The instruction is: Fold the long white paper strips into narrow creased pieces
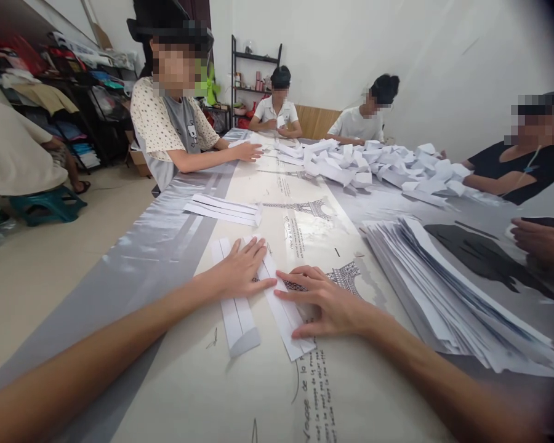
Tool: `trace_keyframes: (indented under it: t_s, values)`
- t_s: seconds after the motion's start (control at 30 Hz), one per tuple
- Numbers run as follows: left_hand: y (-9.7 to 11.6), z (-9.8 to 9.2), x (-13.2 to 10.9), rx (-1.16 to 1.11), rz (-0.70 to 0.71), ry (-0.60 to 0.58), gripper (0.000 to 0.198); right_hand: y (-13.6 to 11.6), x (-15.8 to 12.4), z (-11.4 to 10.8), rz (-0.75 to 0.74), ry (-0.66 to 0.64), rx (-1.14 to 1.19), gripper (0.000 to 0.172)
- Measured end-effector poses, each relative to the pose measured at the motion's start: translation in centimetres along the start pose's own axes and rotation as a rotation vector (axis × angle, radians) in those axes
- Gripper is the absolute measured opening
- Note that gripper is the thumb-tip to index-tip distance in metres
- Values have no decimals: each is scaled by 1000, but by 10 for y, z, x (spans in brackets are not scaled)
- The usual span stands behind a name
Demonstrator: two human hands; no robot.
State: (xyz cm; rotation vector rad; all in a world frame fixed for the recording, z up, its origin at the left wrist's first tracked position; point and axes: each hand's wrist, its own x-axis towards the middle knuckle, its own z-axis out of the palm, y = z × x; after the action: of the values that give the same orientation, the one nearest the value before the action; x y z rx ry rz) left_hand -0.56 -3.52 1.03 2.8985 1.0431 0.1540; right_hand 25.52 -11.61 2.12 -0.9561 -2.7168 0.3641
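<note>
Two long white folded paper strips lie side by side on the table before me, each with a dark line running lengthwise. My left hand (242, 271) rests flat, palm down, across the upper part of the left paper strip (240, 326), and its fingertips reach the right paper strip (284, 314). From the other side, my right hand (325, 298) touches that right strip along its edge with thumb and fingers spread. Neither hand is closed around anything. Farther up the table lies a small group of similar strips (224, 209).
A stack of white paper sheets (443, 289) lies to my right, and a big heap of folded white paper pieces (373, 163) stands beyond it. Several people sit around the printed tablecloth (203, 381). A co-worker's hand (250, 152) lies at the table's left side.
</note>
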Motion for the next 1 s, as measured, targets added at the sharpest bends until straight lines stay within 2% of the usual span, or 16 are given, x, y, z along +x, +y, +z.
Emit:
trace_keyframes:
  t_s: [0.17,0.27,0.47,0.7,1.0]
  values:
    - [-3,-1,0,-10,9,28,81,2,-4,0,12,-57,-5,91]
    - [-5,-2,0,-20,20,57,79,2,-5,0,11,-53,-4,94]
    - [-16,-4,5,-72,39,100,79,2,-2,0,8,-42,-6,93]
    - [-20,-3,8,-94,-22,109,76,-2,2,-1,1,7,-17,75]
    - [-40,2,25,-165,-179,189,47,-4,3,-1,12,23,-17,73]
